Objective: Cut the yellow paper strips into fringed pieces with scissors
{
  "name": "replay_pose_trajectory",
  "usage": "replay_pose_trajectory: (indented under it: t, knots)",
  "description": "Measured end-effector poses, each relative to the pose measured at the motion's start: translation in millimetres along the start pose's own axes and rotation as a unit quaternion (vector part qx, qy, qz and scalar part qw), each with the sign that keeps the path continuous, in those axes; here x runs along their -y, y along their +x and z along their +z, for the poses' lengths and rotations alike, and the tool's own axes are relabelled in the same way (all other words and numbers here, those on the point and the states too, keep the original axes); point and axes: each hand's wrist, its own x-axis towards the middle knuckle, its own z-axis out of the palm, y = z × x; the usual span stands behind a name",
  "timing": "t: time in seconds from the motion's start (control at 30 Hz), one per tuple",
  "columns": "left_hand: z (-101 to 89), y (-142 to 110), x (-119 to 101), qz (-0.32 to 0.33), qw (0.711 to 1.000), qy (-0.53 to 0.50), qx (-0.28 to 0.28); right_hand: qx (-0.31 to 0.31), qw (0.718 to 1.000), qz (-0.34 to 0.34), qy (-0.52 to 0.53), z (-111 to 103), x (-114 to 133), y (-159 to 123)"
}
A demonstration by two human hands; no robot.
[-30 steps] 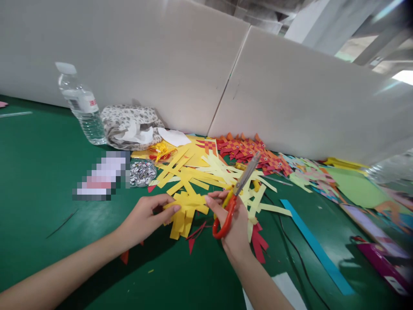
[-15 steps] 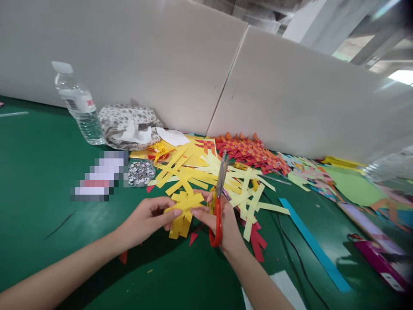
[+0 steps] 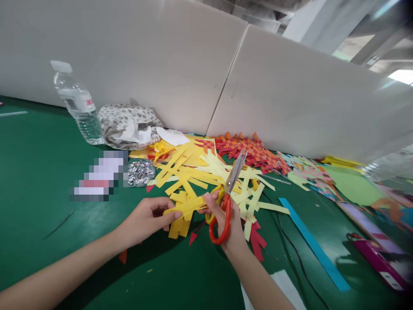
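Observation:
My left hand pinches the left end of a yellow paper strip between thumb and fingers. At the strip's right end, the thumb and fingers of my right hand are closed on it. Scissors with one red and one yellow handle also hang in my right hand, blades pointing up and away. Below the held strip lie more short yellow strips on the green table. Behind them spreads a pile of yellow and pale yellow strips.
A water bottle, a patterned pouch and a bag of googly eyes stand at left. Red-orange woven paper fish lie by the partition. To the right are a blue strip, a black cable and a magenta device.
My right hand moved left along the yellow strip, then slightly back right to its end. The scissors swung upright, then tilted right again. My left hand kept its pinch.

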Motion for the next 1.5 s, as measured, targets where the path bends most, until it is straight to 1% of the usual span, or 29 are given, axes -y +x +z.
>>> replay_pose_trajectory:
  t: [0.13,0.23,0.33,0.43,0.5,0.57,0.7,0.8,0.9,1.0,1.07,1.2,1.33,1.5]
  knots:
    - [-0.1,-0.4,1.6,0.009,0.999,0.037,-0.006,0.011,0.999,-0.013,-0.034,-0.3,-3.2,0.6]
    - [-0.3,-0.9,3.2,0.029,0.996,0.079,-0.01,-0.004,0.999,-0.03,-0.043,-0.9,-5.7,2.9]
    - [0.2,-1.3,3.7,0.063,0.99,0.116,-0.055,-0.015,0.998,-0.038,-0.039,-0.5,-4.9,3.8]
    - [0.5,-1.5,2.6,0.097,0.982,0.119,-0.113,-0.028,0.999,-0.037,-0.027,0.5,-2.7,3.1]
    - [0.1,-1.6,1.3,0.11,0.977,0.12,-0.134,-0.033,0.999,-0.032,-0.017,0.9,-2.2,2.6]
    - [-0.9,-1.8,-0.3,0.111,0.976,0.133,-0.134,-0.033,0.999,-0.028,-0.011,1.1,-2.8,2.4]
    - [-2.5,-2.3,-2.6,0.075,0.981,0.159,-0.082,-0.034,0.999,-0.031,-0.013,0.7,-4.7,3.1]
    - [-2.2,-1.7,-3.0,0.038,0.991,0.12,-0.047,-0.038,0.999,-0.035,0.0,-0.1,-5.6,3.5]
    - [-2.5,0.4,-2.1,0.01,0.999,0.023,-0.038,-0.047,0.998,-0.037,0.014,-1.0,-5.5,3.4]
    - [-4.9,3.3,-0.9,-0.007,0.996,-0.061,-0.071,-0.049,0.998,-0.041,0.018,-1.3,-3.9,2.9]
    - [-7.2,5.2,-0.6,-0.009,0.99,-0.094,-0.105,-0.045,0.998,-0.037,0.017,-1.2,-2.7,2.8]
    - [-11.5,8.3,0.0,-0.022,0.978,-0.145,-0.147,-0.058,0.997,-0.042,0.013,-0.8,-2.1,3.2]
    - [-13.6,9.7,3.0,-0.026,0.973,-0.164,-0.162,-0.07,0.997,-0.043,0.003,-0.4,-1.7,3.4]
    - [-14.1,8.5,3.7,-0.021,0.974,-0.147,-0.172,-0.068,0.997,-0.039,0.006,-0.4,-0.7,3.2]
